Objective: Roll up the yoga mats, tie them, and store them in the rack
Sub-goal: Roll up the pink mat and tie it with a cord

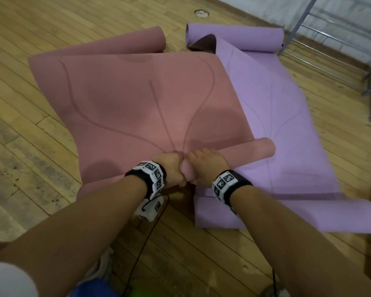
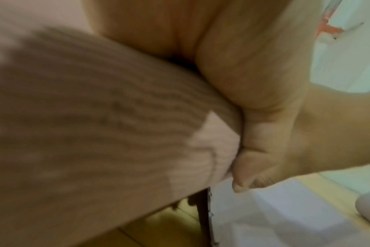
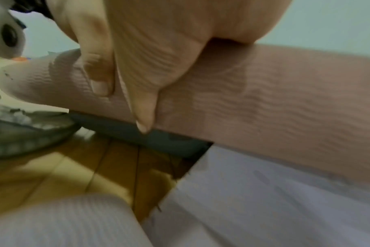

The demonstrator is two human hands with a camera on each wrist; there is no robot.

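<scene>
A dusty-pink yoga mat (image 1: 137, 99) lies on the wooden floor, its near end wound into a roll (image 1: 244, 152) and its far end curled up. Both hands grip that roll side by side at its middle: my left hand (image 1: 172, 168) and my right hand (image 1: 206, 163), fingers over the top and thumbs underneath. The wrist views show the ribbed pink roll (image 2: 95, 125) (image 3: 275, 100) in the curled fingers. A lilac mat (image 1: 287, 116) lies beside and partly under the pink one, curled at both ends. A grey metal rack (image 1: 321, 43) stands at the far right.
Wooden floorboards (image 1: 30, 157) surround the mats. A round metal floor plate (image 1: 201, 13) sits beyond them. A shoe (image 3: 27, 130) appears near the roll in the right wrist view. Cables hang from the wrist cameras over the floor near me.
</scene>
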